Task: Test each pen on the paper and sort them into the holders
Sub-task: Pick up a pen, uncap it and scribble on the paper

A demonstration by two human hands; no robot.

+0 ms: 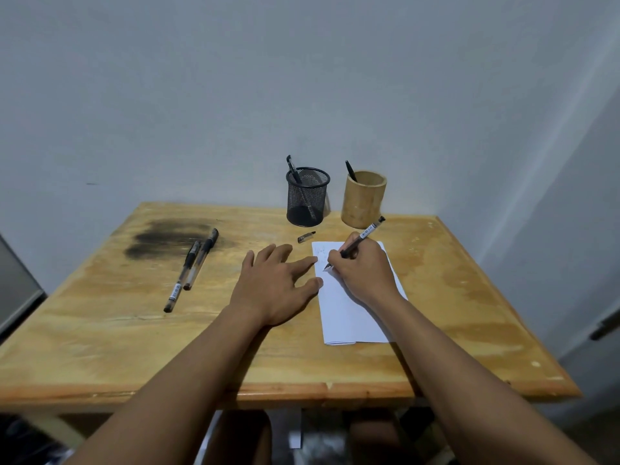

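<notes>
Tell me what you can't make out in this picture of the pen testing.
Head view only:
- Marks on the paper: too faint and small to read, partly under the right hand.
- Pen in the bamboo holder: only its top shows; the wall hides the rest.
- Labels on the two loose pens: too small.
- Under the table: dark, blurred.

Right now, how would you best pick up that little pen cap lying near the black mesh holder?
Pinch the pen cap across its short sides from above. It lies flat on the table, apart from everything, and the left hand is free.
</notes>
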